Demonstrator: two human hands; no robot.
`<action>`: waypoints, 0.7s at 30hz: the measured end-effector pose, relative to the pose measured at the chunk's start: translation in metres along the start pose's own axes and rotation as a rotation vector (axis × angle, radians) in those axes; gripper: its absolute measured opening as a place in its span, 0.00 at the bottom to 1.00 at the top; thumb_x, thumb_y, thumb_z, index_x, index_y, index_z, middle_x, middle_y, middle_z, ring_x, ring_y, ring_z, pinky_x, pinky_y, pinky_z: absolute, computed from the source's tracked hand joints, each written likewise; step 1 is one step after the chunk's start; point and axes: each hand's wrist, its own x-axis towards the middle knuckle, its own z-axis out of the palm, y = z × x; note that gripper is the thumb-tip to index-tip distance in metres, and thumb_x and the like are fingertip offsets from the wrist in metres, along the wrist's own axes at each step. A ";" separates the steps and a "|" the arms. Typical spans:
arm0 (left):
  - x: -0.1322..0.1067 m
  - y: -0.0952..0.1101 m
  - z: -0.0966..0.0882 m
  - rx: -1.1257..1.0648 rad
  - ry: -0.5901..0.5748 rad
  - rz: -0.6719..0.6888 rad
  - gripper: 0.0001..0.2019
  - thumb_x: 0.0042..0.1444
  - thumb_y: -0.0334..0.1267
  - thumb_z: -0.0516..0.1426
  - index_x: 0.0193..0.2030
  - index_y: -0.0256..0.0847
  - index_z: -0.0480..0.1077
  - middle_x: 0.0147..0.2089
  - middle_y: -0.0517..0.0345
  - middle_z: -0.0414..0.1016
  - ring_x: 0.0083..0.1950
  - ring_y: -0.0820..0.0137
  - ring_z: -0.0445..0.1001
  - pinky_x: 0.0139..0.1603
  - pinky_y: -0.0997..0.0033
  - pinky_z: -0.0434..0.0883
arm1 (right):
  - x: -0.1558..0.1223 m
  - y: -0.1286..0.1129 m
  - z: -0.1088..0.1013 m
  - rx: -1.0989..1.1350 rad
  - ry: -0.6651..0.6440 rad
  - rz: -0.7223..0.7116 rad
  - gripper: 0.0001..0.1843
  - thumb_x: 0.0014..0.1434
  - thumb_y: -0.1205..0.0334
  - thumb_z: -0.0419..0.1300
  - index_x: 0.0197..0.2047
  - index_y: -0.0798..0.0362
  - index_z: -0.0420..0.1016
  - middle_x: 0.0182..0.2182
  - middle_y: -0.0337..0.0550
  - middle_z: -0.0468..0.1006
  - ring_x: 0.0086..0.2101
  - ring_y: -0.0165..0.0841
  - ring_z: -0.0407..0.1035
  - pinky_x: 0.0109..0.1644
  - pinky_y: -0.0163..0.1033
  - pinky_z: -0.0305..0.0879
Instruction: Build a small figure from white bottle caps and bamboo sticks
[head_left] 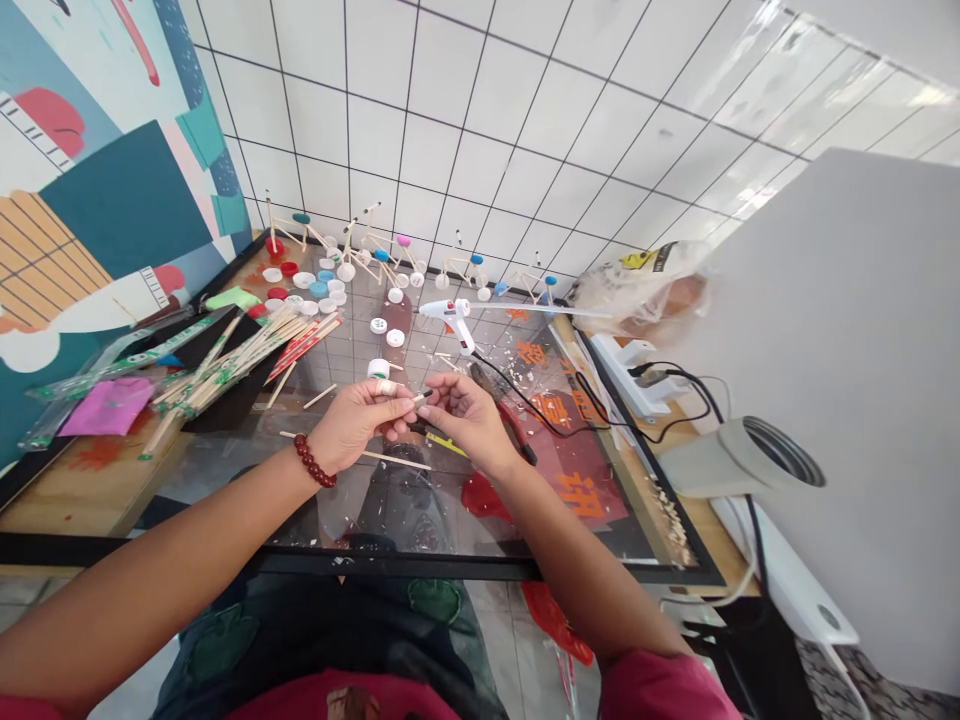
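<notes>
My left hand (365, 422), with a red bead bracelet (313, 460) on the wrist, pinches a small pale stick piece (421, 397) with a dark tip. The fingers of my right hand (469, 420) close on the same piece from the other side. Its far end is hidden by my fingertips. Under and beside my hands lie wooden sticks (397, 460), a yellow strip (447, 443) and red-handled pliers (517, 432). White bottle caps (395, 338) sit just beyond, near a white hot glue gun (452, 318).
Small stick-and-cap figures (390, 265) stand along the tiled wall. Bundled chopsticks (217, 375) and a pink packet (112, 406) lie on the left. At the right are a power strip (630, 375), black cables (547, 425) and a grey cylinder (712, 460). The table's black front edge (337, 560) is near me.
</notes>
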 end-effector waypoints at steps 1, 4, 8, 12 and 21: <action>0.000 0.000 0.000 0.030 0.019 0.032 0.14 0.42 0.40 0.70 0.33 0.35 0.76 0.25 0.56 0.77 0.22 0.77 0.70 0.22 0.79 0.67 | 0.000 0.001 0.000 -0.018 -0.012 -0.002 0.23 0.46 0.55 0.74 0.43 0.49 0.73 0.30 0.34 0.74 0.32 0.28 0.69 0.37 0.35 0.66; 0.000 -0.002 0.001 0.146 0.072 0.118 0.12 0.44 0.40 0.69 0.33 0.35 0.77 0.24 0.58 0.76 0.21 0.78 0.68 0.22 0.78 0.66 | -0.001 0.003 0.001 -0.068 -0.043 0.011 0.22 0.49 0.53 0.71 0.46 0.49 0.72 0.31 0.36 0.75 0.33 0.29 0.70 0.39 0.36 0.67; -0.001 -0.003 0.001 0.289 0.114 0.199 0.09 0.45 0.38 0.67 0.33 0.37 0.78 0.25 0.59 0.76 0.21 0.78 0.67 0.22 0.78 0.65 | -0.001 0.006 0.001 -0.160 -0.033 -0.017 0.16 0.54 0.51 0.67 0.42 0.50 0.75 0.30 0.37 0.76 0.31 0.29 0.69 0.38 0.36 0.67; -0.001 -0.006 0.001 0.329 0.125 0.257 0.11 0.44 0.37 0.67 0.36 0.38 0.79 0.28 0.59 0.78 0.24 0.75 0.70 0.26 0.76 0.68 | 0.000 0.008 -0.002 -0.227 -0.011 -0.071 0.11 0.56 0.53 0.66 0.37 0.51 0.76 0.30 0.38 0.76 0.29 0.28 0.68 0.36 0.36 0.65; 0.001 -0.009 -0.005 0.507 0.215 0.386 0.08 0.48 0.40 0.65 0.34 0.39 0.80 0.31 0.55 0.81 0.30 0.70 0.75 0.32 0.72 0.72 | -0.001 0.000 -0.007 -0.623 0.055 -0.446 0.14 0.58 0.60 0.65 0.48 0.49 0.76 0.42 0.44 0.77 0.40 0.34 0.70 0.48 0.42 0.68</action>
